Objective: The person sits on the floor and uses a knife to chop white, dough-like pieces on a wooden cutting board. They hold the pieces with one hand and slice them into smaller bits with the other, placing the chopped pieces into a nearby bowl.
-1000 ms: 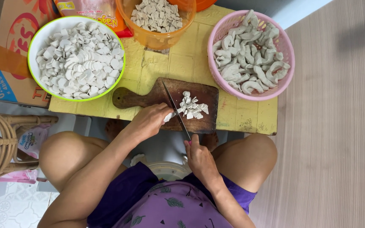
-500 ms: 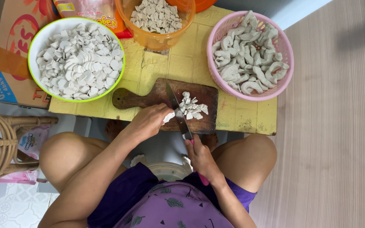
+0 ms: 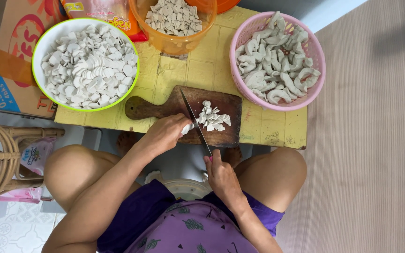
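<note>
- Head view showed the right hand (image 3: 221,175), low in the middle of the frame, with fingers wrapped tight round the handle of one knife (image 3: 196,122); against the picture a second before, the blade lay further left on the board and nearer the left hand.
- Left hand (image 3: 165,135), just left of centre, had its fingers curled narrow, pinning one pale whitish piece (image 3: 187,128) at the blade's left side; its place had hardly altered.
- My judgement: slicing was mid-run, and the stock under the fingers was nearly used up.
- One dark wooden cutting board (image 3: 226,133) lay centre frame on one yellow table (image 3: 268,129), carrying one heap of cut pieces (image 3: 213,119) just right of the blade.
- Containers counted three: one white bowl with green rim (image 3: 41,44), upper left, full of slices; one orange bowl (image 3: 174,43), top centre, with cut bits; one pink basket (image 3: 318,61), upper right, with uncut curved lengths.
- Loose pieces were too many to count.
- One cardboard box (image 3: 1,70) stood at far left.
</note>
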